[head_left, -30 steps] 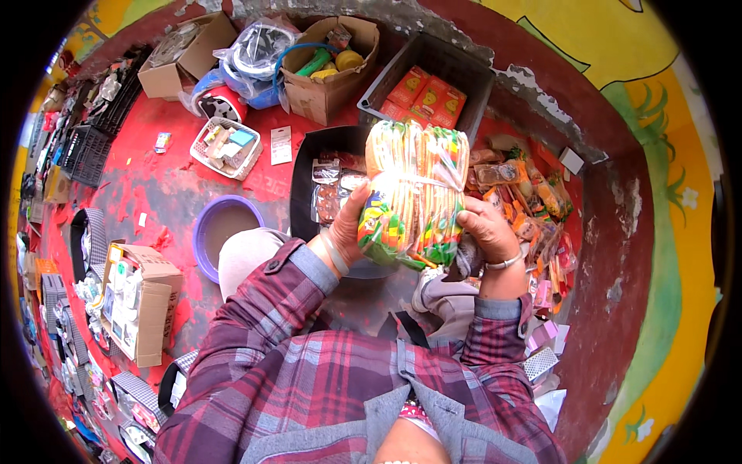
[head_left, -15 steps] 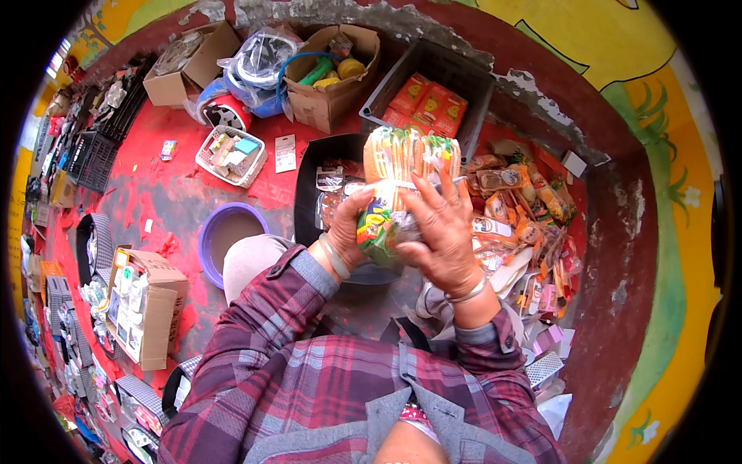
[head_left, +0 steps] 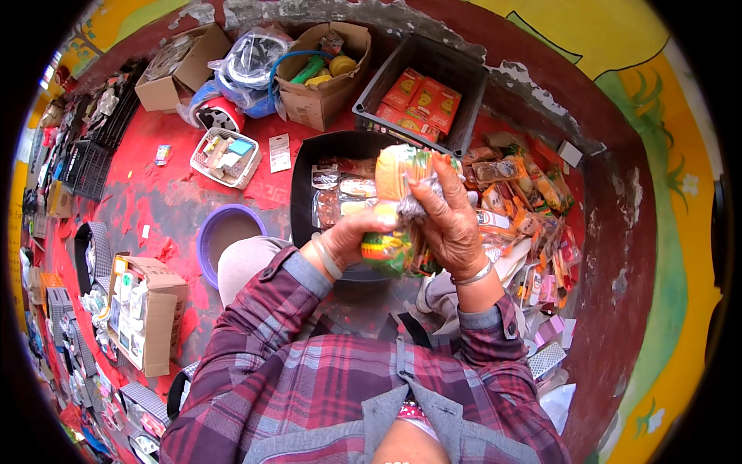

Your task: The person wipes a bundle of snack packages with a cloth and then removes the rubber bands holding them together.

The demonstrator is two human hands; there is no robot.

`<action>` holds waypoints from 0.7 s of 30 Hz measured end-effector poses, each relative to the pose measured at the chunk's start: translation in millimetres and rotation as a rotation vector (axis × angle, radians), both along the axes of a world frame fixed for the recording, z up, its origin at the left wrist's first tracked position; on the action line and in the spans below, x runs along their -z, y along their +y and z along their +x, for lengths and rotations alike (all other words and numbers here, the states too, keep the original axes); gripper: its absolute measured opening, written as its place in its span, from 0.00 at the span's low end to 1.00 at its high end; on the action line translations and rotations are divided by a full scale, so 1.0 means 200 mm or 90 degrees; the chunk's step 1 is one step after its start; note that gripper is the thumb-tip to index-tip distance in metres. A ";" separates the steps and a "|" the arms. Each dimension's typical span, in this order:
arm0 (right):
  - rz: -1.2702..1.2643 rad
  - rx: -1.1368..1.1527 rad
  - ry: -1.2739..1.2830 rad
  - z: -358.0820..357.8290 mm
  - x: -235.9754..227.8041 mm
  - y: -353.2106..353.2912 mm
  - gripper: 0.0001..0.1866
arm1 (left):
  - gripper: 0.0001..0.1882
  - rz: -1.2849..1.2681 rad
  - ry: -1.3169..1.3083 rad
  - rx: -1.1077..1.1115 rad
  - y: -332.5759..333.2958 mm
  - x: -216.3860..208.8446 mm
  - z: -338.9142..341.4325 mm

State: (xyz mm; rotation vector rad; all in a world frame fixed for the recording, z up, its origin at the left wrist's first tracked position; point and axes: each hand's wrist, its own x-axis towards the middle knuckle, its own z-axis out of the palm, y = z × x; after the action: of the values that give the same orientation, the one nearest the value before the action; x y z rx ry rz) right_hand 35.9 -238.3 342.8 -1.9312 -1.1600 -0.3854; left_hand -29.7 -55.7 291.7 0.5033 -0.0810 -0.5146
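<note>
Between my two hands is a bundle of plastic-wrapped packets (head_left: 393, 172), orange-yellow at the top and green, yellow and red at the lower end. A scrunched greyish piece, perhaps plastic, crosses its middle. My left hand (head_left: 352, 238) grips the bundle from the left with the thumb across its front. My right hand (head_left: 452, 232) closes on its right side, fingers bent and pointing up; part of what they pinch is hidden. Just beyond the bundle stands a black tub (head_left: 304, 182) with similar packets lying in it. To the right spreads a heap of orange-and-clear packages (head_left: 525, 197).
A grey crate (head_left: 369, 104) with orange boxes stands behind the tub. Farther left are a cardboard box of toys (head_left: 313, 104), a white basket (head_left: 224, 179) and a purple basin (head_left: 205, 251). An open carton (head_left: 164, 325) sits at the left; a red wall (head_left: 618, 255) curves round the right.
The bundle has been lowered slightly toward me and turned in my hands. My right hand's fingers, spread over it before, are now bent in around it.
</note>
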 end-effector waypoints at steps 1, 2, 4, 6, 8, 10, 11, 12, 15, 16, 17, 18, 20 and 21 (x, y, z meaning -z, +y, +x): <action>0.009 0.020 -0.010 0.01 -0.01 0.00 0.27 | 0.33 0.028 0.014 0.016 -0.02 -0.01 -0.02; 0.018 0.047 0.000 0.03 0.00 -0.01 0.26 | 0.35 0.068 0.022 0.027 -0.03 0.00 -0.02; 0.085 0.062 0.103 0.08 0.00 -0.02 0.24 | 0.34 0.072 -0.006 0.065 -0.06 0.02 -0.01; 0.170 0.089 0.216 0.08 -0.01 0.00 0.24 | 0.32 0.067 0.012 0.078 -0.09 0.04 -0.01; 0.115 0.074 0.158 0.04 -0.01 0.04 0.24 | 0.30 0.053 0.047 0.054 -0.11 0.04 -0.01; 0.068 0.051 0.128 -0.01 0.01 0.08 0.24 | 0.26 -0.019 0.081 0.002 -0.08 0.02 0.00; 0.075 -0.018 0.150 -0.03 0.04 0.09 0.24 | 0.24 -0.064 0.101 -0.047 -0.07 0.01 0.01; 0.044 -0.041 0.143 -0.05 0.03 0.09 0.24 | 0.24 -0.064 0.099 -0.122 -0.04 0.06 0.02; -0.002 -0.135 0.231 -0.07 -0.05 0.06 0.23 | 0.30 -0.055 0.033 -0.150 0.02 0.03 0.04; 0.001 -0.183 0.266 -0.06 -0.08 0.04 0.23 | 0.31 -0.036 0.015 -0.140 0.03 0.03 0.05; 0.005 -0.230 0.301 -0.05 -0.11 0.01 0.22 | 0.32 -0.017 -0.002 -0.130 0.05 0.03 0.06; -0.010 -0.256 0.365 -0.04 -0.14 -0.03 0.20 | 0.33 0.003 -0.019 -0.119 0.06 0.04 0.06; 0.027 -0.272 0.539 0.00 -0.19 -0.15 0.18 | 0.33 -0.027 -0.009 -0.109 0.04 0.00 0.06; 0.128 -0.237 0.659 0.01 -0.21 -0.19 0.18 | 0.33 -0.041 -0.005 -0.106 0.04 -0.01 0.05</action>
State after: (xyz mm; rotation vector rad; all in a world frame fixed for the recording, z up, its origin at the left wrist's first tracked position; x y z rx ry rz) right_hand 37.3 -275.6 384.6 -1.3607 -0.6924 0.6214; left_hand -19.0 -47.8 293.5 0.4439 -0.0617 -0.3457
